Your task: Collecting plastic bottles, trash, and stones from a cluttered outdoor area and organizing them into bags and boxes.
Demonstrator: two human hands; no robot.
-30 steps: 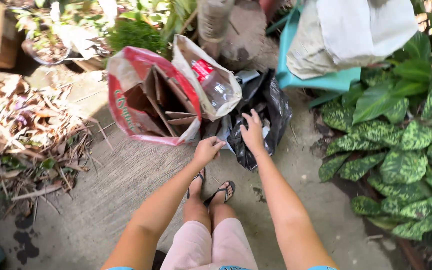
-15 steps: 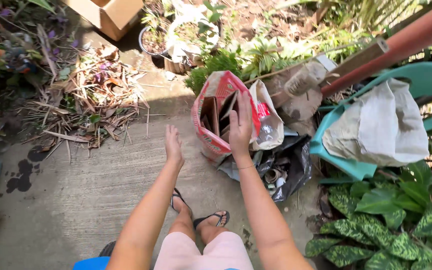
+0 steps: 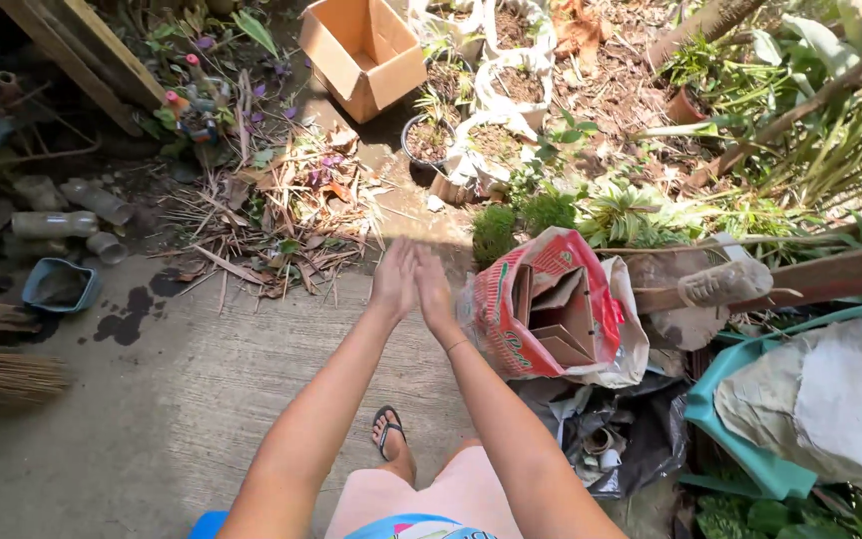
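Bare hands: two, left hand [image 3: 394, 277] and right hand [image 3: 434, 287] pressed palm to palm, fingers straight, holding nothing.
Red sack [image 3: 511, 309]: one, just right of the hands, stuffed with cardboard pieces [image 3: 556, 319].
Black bag [image 3: 611, 439]: one, nearer, below the sack.
Cardboard box [image 3: 363, 52]: one, far, open.
Dry leaf pile [image 3: 271, 215]: far left.

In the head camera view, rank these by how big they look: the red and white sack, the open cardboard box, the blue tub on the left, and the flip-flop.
1. red and white sack, clearly the largest.
2. open cardboard box; it sits farther from the camera, so its true size may be closer to the sack's.
3. blue tub.
4. flip-flop, partly hidden by the leg.
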